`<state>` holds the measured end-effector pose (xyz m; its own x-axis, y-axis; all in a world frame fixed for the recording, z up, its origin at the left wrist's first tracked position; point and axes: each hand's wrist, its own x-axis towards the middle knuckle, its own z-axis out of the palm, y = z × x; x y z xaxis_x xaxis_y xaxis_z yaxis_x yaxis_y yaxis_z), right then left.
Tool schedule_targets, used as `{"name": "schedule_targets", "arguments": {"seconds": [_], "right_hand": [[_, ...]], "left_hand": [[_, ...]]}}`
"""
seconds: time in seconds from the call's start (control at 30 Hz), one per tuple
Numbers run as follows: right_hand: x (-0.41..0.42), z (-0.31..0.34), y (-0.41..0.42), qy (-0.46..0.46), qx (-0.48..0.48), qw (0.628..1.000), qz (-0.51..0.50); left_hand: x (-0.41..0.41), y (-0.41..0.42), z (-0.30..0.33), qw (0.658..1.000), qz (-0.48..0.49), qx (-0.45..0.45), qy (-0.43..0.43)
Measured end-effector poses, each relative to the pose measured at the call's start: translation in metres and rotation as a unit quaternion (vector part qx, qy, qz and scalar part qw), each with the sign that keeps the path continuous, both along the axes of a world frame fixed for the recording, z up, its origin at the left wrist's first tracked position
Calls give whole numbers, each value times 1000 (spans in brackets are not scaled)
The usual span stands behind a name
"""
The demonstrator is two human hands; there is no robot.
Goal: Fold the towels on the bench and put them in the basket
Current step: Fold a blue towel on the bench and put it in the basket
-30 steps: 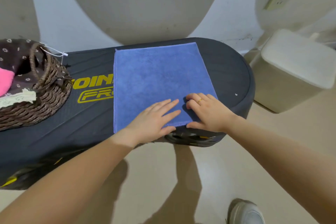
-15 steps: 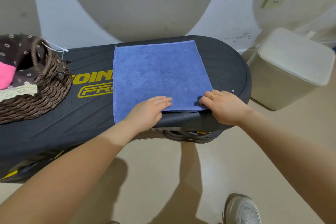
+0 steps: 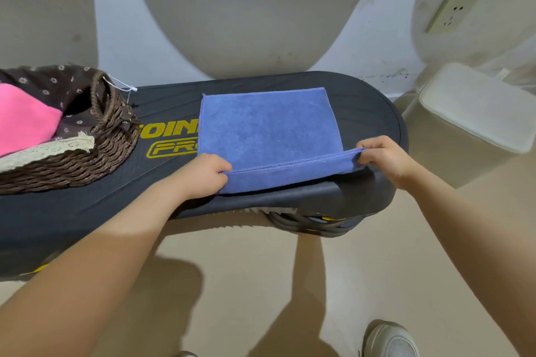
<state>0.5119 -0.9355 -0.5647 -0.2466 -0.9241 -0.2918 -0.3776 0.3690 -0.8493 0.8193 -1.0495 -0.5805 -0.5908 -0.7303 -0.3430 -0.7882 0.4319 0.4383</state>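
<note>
A blue towel (image 3: 269, 130) lies spread on the dark bench (image 3: 365, 113), its near edge lifted off the surface. My left hand (image 3: 203, 174) pinches the near left corner of that towel. At the near right corner, my right hand (image 3: 383, 158) grips the same raised edge. A brown wicker basket (image 3: 87, 159) stands on the bench at the left, lined with dark flowered cloth, and a pink towel (image 3: 23, 122) lies inside it.
A pale box-shaped stool (image 3: 475, 116) stands on the floor right of the bench. The wall rises just behind the bench, with a socket (image 3: 451, 13) at the upper right. My shoe (image 3: 388, 339) shows on the tan floor below.
Both hands slid from lying flat on the blue towel out to its near corners. They have gripped the near edge and raised it off the bench.
</note>
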Motion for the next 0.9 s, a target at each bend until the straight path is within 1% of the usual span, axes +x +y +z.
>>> {"name": "schedule_targets", "arguments": {"seconds": [0.07, 0.17, 0.2, 0.27, 0.3, 0.33, 0.4, 0.43, 0.47, 0.53, 0.63, 0.7, 0.77, 0.83, 0.9], "right_hand": [[3, 7, 1, -34, 24, 999, 30], [2, 7, -2, -47, 64, 996, 49], [2, 6, -4, -55, 61, 996, 39], [2, 4, -13, -74, 37, 997, 0], [2, 3, -18, -76, 20, 997, -26], [1, 2, -24, -78, 2, 996, -46], [2, 2, -39, -71, -16, 995, -71], [3, 2, -46, -68, -17, 994, -89], [3, 1, -55, -65, -18, 991, -112], [2, -5, -75, -38, -11, 989, -145], [-2, -16, -103, 41, 9, 987, -154], [-4, -21, -117, 79, 14, 984, -161], [-4, -23, -129, 135, 17, 977, -163], [-2, -23, -137, 183, 10, 972, -150], [-1, -24, -141, 213, 8, 968, -132]], "left_hand": [[7, 2, 9, 998, -24, 64, -9], [13, 2, 18, 995, -21, 100, -8], [15, -1, 19, 995, 1, 100, 11], [21, -11, 19, 989, 86, 95, 74], [24, -16, 18, 978, 139, 99, 118], [26, -22, 16, 960, 191, 112, 173], [29, -32, 14, 900, 278, 169, 289], [28, -36, 12, 872, 302, 197, 332], [27, -41, 11, 855, 312, 212, 354], [23, -52, 6, 840, 321, 221, 377], [12, -70, 1, 816, 358, 211, 402], [4, -82, -4, 813, 380, 190, 399], [-3, -92, -11, 823, 395, 151, 380], [-11, -101, -18, 853, 391, 83, 335], [-16, -107, -22, 890, 372, -4, 263]]}}
